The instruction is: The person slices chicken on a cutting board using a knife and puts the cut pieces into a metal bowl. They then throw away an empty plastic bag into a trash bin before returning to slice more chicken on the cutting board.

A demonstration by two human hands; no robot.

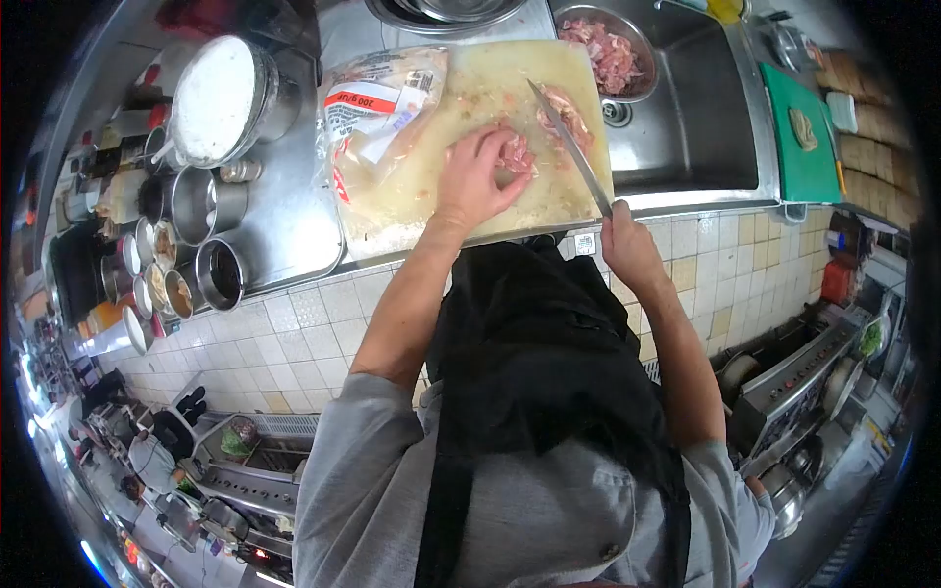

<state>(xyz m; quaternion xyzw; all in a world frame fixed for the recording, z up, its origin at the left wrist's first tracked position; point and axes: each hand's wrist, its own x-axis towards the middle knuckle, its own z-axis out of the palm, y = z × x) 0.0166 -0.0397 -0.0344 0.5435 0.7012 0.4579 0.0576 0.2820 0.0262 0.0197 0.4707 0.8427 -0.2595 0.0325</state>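
Observation:
Pinkish raw meat (518, 155) lies on the pale cutting board (470, 211), and my left hand (475, 176) has its curled fingers and thumb around it. My right hand (632, 250) grips a long knife (573, 149) by the handle at the board's right edge. The blade points up and to the left. Another piece of raw meat (567, 108) rests on the board, with the blade over or against it; which of the two I cannot tell. On the board's left part sits a clear plastic bag (387, 118) with a printed red and white label.
A metal bowl of cut meat (608, 54) stands at the corner of the steel sink (696, 108). Further right is a green board (799, 137). Several metal pots (221, 274) and a large white-topped container (218, 103) occupy the left counter. A person (157, 451) is in the background.

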